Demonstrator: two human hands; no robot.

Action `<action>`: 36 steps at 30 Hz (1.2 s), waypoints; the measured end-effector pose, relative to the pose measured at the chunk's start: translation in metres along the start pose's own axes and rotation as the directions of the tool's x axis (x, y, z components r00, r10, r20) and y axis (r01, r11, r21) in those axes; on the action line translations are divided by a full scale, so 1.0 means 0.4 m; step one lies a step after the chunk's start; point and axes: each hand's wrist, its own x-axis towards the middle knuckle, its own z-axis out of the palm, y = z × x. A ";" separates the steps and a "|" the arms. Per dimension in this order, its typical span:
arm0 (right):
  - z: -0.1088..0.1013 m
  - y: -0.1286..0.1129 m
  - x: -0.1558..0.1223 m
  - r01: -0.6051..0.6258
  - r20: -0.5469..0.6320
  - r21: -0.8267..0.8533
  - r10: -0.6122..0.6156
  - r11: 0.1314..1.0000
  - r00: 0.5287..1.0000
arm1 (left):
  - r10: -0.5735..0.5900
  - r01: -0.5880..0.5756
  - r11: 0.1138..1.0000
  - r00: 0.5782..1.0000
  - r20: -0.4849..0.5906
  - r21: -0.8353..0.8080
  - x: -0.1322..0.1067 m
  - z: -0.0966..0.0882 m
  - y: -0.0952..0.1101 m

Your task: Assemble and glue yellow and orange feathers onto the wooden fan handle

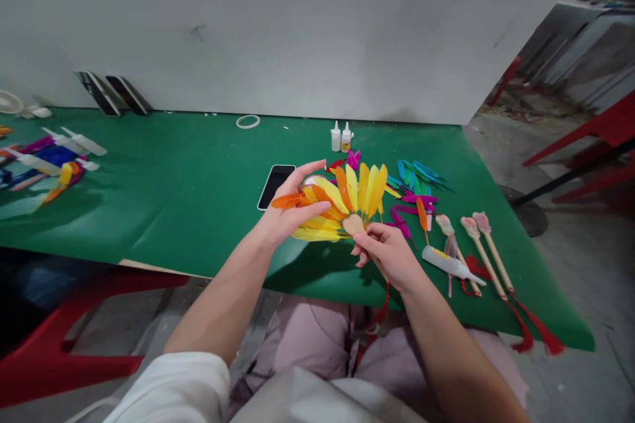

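Note:
A feather fan (pixel 364 188) of yellow and orange feathers spreads from a small wooden head on a stick, held just above the front of the green table. My right hand (pixel 387 252) is closed round the stick, just below the wooden head, and a red tassel (pixel 383 309) hangs beneath. At the fan's left side, my left hand (pixel 292 208) has its thumb and fingers stretched apart, with the thumb lying along the orange and yellow feathers. Part of the left hand's fingers is hidden behind the feathers.
Right of the fan lie a white glue bottle (pixel 451 266), several tasselled sticks (pixel 489 258) and loose purple and blue feathers (pixel 417 175). Two small bottles (pixel 341 139) stand behind. A phone (pixel 275 186) lies left, and more feathers and bottles (pixel 49 155) are farther left. A white partition (pixel 297 33) borders the table.

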 end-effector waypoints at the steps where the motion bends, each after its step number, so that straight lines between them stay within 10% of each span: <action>1: 0.000 0.000 0.000 -0.001 -0.003 -0.002 0.001 1.000 1.000 | 0.009 -0.009 1.000 1.000 -0.001 0.007 0.001 0.000 -0.001; 27: -0.006 0.000 0.001 -0.004 -0.017 -0.239 0.000 0.971 1.000 | 0.063 -0.067 0.993 0.997 0.036 0.098 0.036 -0.022 0.021; 36: -0.018 0.006 0.005 0.078 -0.066 -0.182 -0.091 0.980 0.994 | -0.030 0.020 0.998 0.980 -0.195 -0.052 0.041 -0.064 -0.005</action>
